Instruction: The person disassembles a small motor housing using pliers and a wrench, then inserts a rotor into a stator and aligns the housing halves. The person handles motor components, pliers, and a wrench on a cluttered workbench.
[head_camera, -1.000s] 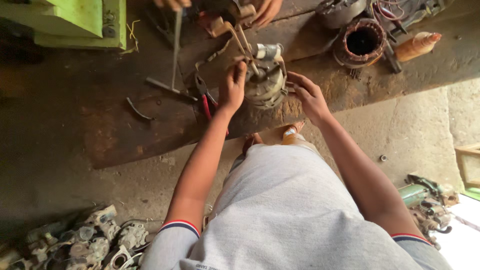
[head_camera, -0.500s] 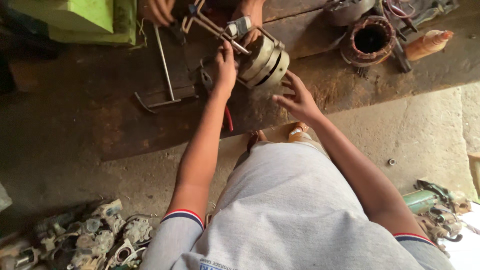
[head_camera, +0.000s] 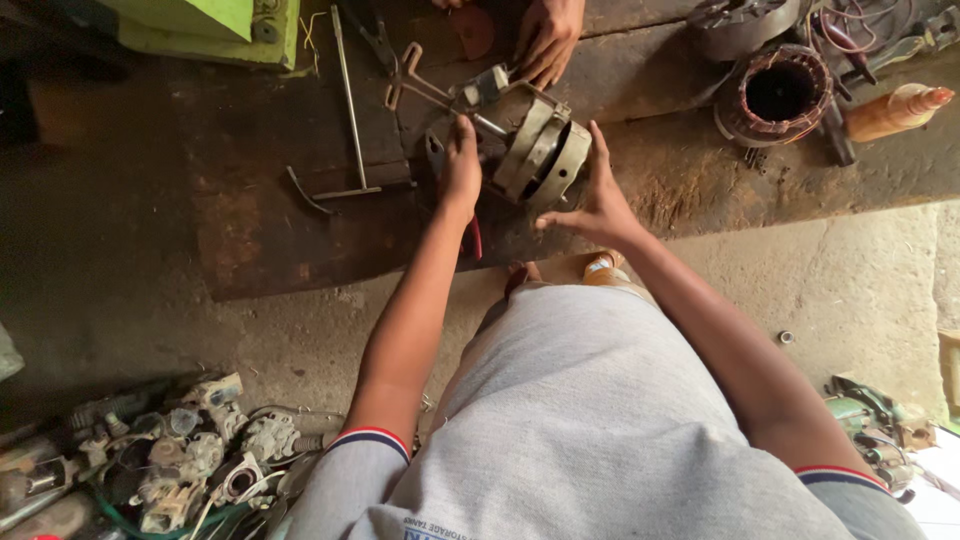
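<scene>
Two hands brace the motor (head_camera: 540, 150) at upper centre of the frame: left hand (head_camera: 460, 165) gripping its near end, right hand (head_camera: 595, 195) spread wide against the housing. Housing remains assembled. A co-worker's hand (head_camera: 548, 40) rests above.

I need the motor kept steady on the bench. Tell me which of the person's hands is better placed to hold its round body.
Right hand, probably: its palm and spread fingers already cup the motor rim. The left hand sits at the shaft end.

Dark, rusty workbench (head_camera: 250, 220); lay on it: T-handled rod (head_camera: 350, 110), motor housing (head_camera: 540, 150), copper-wound stator (head_camera: 778, 95) toward far right edge.
</scene>
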